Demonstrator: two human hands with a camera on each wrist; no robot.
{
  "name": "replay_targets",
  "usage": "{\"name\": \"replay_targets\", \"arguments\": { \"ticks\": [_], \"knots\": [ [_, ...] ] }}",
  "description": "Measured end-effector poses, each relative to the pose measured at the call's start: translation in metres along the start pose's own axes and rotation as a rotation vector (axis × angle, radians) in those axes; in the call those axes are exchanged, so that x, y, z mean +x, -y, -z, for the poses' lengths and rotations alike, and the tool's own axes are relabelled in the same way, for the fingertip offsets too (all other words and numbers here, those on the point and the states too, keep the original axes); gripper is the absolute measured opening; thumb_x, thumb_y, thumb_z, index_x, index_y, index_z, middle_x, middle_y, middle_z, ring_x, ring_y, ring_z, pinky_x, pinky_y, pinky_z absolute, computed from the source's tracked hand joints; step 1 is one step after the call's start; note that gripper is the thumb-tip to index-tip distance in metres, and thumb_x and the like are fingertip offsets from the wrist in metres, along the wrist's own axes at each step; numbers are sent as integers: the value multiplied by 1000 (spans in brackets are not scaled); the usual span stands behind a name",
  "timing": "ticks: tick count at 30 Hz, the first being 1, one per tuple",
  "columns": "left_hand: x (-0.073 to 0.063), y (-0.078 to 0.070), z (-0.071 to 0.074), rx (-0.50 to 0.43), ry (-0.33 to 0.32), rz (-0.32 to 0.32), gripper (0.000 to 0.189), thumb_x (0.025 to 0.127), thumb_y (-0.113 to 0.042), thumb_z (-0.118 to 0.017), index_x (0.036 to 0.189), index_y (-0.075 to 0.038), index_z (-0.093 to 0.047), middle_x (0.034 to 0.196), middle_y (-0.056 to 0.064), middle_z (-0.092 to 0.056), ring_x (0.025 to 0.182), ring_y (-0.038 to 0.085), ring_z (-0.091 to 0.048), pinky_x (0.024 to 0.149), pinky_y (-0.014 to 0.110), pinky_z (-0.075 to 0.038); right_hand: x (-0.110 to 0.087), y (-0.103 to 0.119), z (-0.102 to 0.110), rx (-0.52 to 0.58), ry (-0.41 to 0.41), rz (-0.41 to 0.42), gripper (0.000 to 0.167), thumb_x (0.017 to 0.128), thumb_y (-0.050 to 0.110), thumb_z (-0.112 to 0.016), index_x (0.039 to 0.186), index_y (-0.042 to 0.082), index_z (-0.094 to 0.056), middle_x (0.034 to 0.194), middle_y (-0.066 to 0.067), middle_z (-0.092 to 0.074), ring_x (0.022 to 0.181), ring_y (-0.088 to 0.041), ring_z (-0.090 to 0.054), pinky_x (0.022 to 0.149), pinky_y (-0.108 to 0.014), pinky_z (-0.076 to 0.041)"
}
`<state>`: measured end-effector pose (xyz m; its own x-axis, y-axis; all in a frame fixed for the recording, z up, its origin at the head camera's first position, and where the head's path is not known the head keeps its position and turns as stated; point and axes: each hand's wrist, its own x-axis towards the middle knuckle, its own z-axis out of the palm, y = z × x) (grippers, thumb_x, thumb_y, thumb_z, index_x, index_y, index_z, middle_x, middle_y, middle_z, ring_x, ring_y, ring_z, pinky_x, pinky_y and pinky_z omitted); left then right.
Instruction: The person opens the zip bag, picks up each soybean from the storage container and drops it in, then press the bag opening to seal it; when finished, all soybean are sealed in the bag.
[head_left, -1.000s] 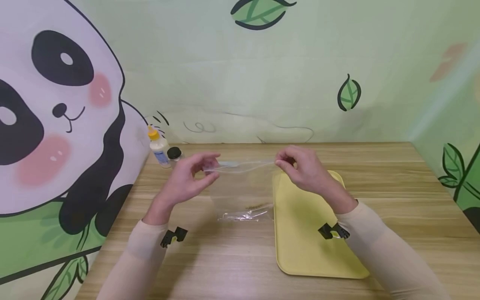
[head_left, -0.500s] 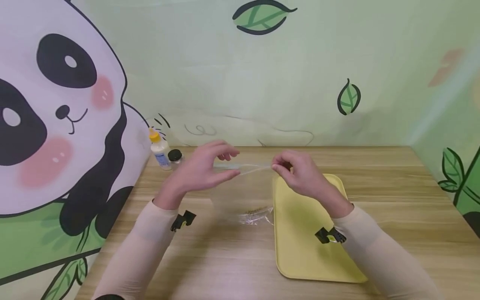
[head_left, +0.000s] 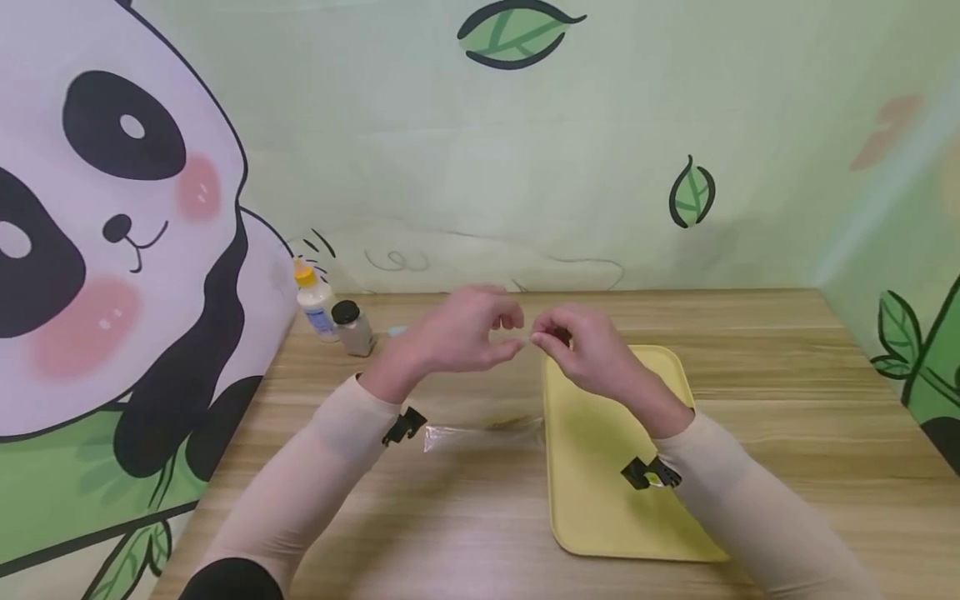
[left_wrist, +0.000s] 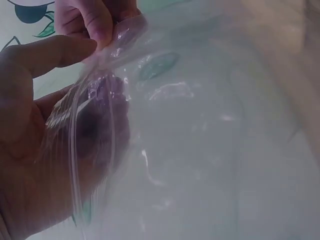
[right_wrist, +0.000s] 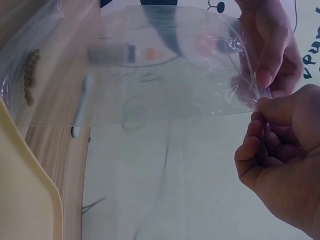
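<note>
A clear zip bag point(right_wrist: 175, 90) hangs between the two hands, its seal strip along the top. Small round brown beads or beans point(right_wrist: 30, 77) lie in a row at its bottom, shown in the right wrist view. My right hand point(head_left: 588, 354) pinches the bag's upper right corner between thumb and fingers. Close beside that corner is my left hand point(head_left: 465, 333), its thumb and bent fingers parted around the seal. In the left wrist view, the left thumb point(left_wrist: 60, 50) reaches toward the corner while its other fingers show through the film.
A yellow tray point(head_left: 618, 475) lies on the wooden table point(head_left: 450, 525) under the right forearm. At the back left stand a white bottle point(head_left: 318, 310) with a yellow cap and a black-lidded jar point(head_left: 354, 331). A slim pale blue stick point(right_wrist: 84, 102) lies behind the bag.
My left hand has travelled right along the bag's top edge, from its left corner to beside the right hand. The right hand keeps its pinch and has shifted slightly left.
</note>
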<state>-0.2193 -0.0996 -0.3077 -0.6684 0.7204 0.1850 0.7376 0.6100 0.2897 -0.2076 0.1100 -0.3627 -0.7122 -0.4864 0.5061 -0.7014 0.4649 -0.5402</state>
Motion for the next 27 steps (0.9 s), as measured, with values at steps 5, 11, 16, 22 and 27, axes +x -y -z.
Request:
{"name": "replay_targets", "arguments": {
  "ticks": [5, 11, 16, 22, 27],
  "knots": [
    [3, -1, -3, 7, 21, -19, 4, 84, -11, -66, 87, -10, -69, 82, -1, -66, 76, 13, -59, 70, 24, -51, -1, -1, -4, 8, -8, -10, 5, 91, 9, -67, 87, 5, -66, 78, -2, -61, 67, -11, -53, 58, -23, -48],
    [2, 2, -7, -8, -4, -44, 10, 83, -4, -63, 77, -12, -66, 71, -4, -60, 67, 10, -53, 60, 20, -46, -1, -1, -6, -2, -28, 7, 6, 91, 8, -67, 86, 6, -65, 76, -1, -59, 65, -10, -52, 56, -23, -46],
    [0, 2, -12, 14, -63, -94, 13, 86, 0, -60, 79, -8, -67, 73, -1, -61, 66, 9, -53, 59, 18, -46, -3, 0, -8, -24, -54, 24, 6, 91, 6, -66, 86, 6, -64, 74, -1, -57, 63, -9, -50, 54, -23, -44],
    [-2, 1, -8, -2, -41, -82, 13, 90, -1, -61, 82, -7, -69, 77, 0, -65, 69, 10, -56, 63, 19, -49, -5, 1, -10, -42, -89, 53, 5, 91, 5, -65, 87, 6, -62, 74, -1, -55, 64, -9, -48, 54, -23, -43],
    [-7, 4, 1, -22, -14, -84, 11, 88, -2, -62, 82, -7, -70, 75, -1, -64, 66, 9, -53, 60, 19, -48, -6, 1, -8, -42, -99, 78, 6, 91, 4, -65, 86, 6, -61, 75, -1, -54, 64, -9, -47, 54, -22, -43]
  ]
}}
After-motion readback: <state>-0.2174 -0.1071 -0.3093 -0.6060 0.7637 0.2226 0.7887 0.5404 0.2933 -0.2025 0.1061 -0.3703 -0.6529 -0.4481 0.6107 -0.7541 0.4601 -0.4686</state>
